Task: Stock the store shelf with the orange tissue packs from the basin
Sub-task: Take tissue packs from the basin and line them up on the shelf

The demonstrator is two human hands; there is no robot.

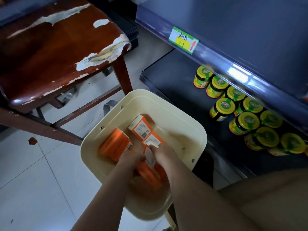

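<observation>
Head view: one camera, looking down.
Floor: pale tiles, with one reddish spot.
Chair: brown, its seat surface peeling.
Basin: cream, stood beside the shelf's front edge.
Tissue packs: orange, lay inside the basin.
Left grip: curled round packs at the basin's near side.
Right grip: rested on a pack, blurred; cannot tell.
Shelf: dark, held yellow-lidded jars toward its right.
</observation>
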